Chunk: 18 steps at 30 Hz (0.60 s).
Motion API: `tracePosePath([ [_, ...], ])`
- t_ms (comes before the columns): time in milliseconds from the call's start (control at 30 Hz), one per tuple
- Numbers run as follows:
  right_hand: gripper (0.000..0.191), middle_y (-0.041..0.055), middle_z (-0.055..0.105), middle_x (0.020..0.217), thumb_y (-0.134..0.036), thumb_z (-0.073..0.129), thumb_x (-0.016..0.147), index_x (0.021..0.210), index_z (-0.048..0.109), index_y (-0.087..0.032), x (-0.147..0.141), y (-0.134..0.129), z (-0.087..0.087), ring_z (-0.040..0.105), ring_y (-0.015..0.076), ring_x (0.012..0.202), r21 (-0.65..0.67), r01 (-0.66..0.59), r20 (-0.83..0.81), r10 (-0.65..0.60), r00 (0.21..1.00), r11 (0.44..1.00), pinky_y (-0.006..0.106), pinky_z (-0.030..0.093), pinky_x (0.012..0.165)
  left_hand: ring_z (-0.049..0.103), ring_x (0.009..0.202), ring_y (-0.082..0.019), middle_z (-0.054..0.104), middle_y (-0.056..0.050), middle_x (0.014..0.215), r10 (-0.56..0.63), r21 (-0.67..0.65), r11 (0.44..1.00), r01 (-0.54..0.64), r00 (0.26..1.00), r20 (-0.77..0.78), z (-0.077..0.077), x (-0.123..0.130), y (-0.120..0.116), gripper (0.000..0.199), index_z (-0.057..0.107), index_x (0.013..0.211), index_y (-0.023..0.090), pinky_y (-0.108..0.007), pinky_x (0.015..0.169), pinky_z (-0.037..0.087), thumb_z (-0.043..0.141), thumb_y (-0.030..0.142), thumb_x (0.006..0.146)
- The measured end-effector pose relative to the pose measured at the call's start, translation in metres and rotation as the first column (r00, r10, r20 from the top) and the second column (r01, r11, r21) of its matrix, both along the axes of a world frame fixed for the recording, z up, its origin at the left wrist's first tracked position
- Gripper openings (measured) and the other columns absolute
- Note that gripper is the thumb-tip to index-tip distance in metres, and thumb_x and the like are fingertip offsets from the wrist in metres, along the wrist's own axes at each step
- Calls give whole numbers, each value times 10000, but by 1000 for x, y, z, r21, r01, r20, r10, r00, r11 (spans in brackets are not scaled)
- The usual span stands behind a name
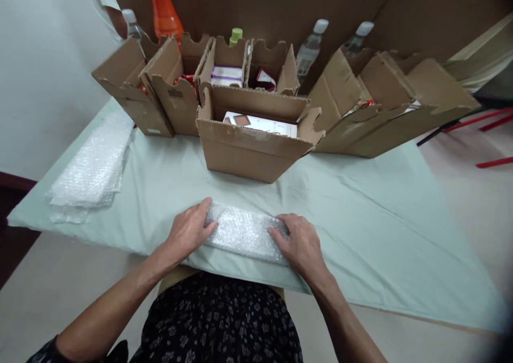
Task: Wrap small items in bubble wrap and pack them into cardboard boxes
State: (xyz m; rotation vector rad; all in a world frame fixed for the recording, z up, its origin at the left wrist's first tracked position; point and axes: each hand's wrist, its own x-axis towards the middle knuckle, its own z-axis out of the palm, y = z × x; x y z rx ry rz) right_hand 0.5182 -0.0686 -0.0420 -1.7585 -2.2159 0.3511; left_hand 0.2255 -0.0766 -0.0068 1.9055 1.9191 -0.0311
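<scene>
A flat, long bundle of clear bubble wrap point(242, 231) lies on the pale green cloth near the front edge of the table. My left hand point(191, 226) grips its left end, with the thumb on top and the fingers along the far side. At the right end my right hand point(297, 241) holds it the same way, thumb over the upper face. Whether anything is wrapped inside, I cannot make out. Just beyond the bundle stands an open cardboard box point(252, 154) with a white printed carton point(262, 125) in it.
A stack of bubble wrap sheets point(90, 165) lies at the table's left. Several cardboard holders point(164, 103) stand along the back, more at the right point(352, 128). Behind them rise an orange bottle point(165, 13) and clear bottles with white caps point(310, 50). Green cloth point(380, 234) covers the table.
</scene>
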Motion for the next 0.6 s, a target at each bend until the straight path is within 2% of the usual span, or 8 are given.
tracePosePath([
  [67,177,86,744,913,-372,605,896,902,683,-213,-2,3,2,662,289,861,-41,-27,-62,24,998,999,433,492,798,699,920,-271,734,-62,957,15,-22,1000,-15,999,37,-2,2,1,545,497,1438,175,-346,756,479,601,279,913],
  [133,162,83,742,938,-370,602,891,840,642,-221,-3,2,6,666,278,883,-50,-47,-184,37,982,998,419,503,806,678,842,-249,704,-29,857,50,-10,999,-50,995,85,-5,2,0,460,563,1347,189,-334,728,449,589,256,893],
  [200,155,68,743,950,-370,598,896,846,622,-226,-3,-2,12,680,250,877,-81,-58,-319,29,947,995,384,519,799,629,748,-216,646,-2,763,84,13,996,-87,984,155,-7,1,-2,253,645,1101,203,-319,695,415,573,246,862],
  [267,150,41,735,888,-373,594,907,864,619,-232,-3,-6,20,685,214,802,-143,-55,-417,-9,909,988,339,526,739,568,688,-187,582,7,714,114,57,989,-133,959,260,-6,-1,-5,67,591,822,212,-308,667,392,559,271,824],
  [300,153,30,728,851,-380,594,911,877,624,-234,-2,-7,24,681,202,761,-166,-46,-448,-34,894,985,323,525,705,545,678,-178,564,6,715,121,82,984,-156,936,329,-5,-3,-7,104,538,742,218,-305,661,390,555,297,807],
  [367,172,29,735,858,-400,615,908,928,645,-232,-1,-6,30,689,198,756,-168,-18,-495,-68,866,986,310,534,693,521,677,-169,547,4,732,138,96,974,-207,868,477,-3,-4,-10,161,495,705,225,-301,653,400,543,354,789],
  [500,314,75,769,1048,-426,656,902,1137,676,-218,-1,16,33,719,218,857,-75,8,-516,-46,855,997,342,571,776,484,638,-153,504,34,681,243,-58,962,-267,734,634,-2,-5,-15,225,489,741,233,-284,606,377,543,446,788],
  [600,384,123,763,1086,-415,642,916,1223,671,-186,-6,34,31,709,251,848,76,42,-383,-10,924,996,419,575,794,481,633,-147,516,44,670,291,-64,945,-320,738,609,-6,-3,-14,226,500,776,227,-289,624,368,581,438,760],
])
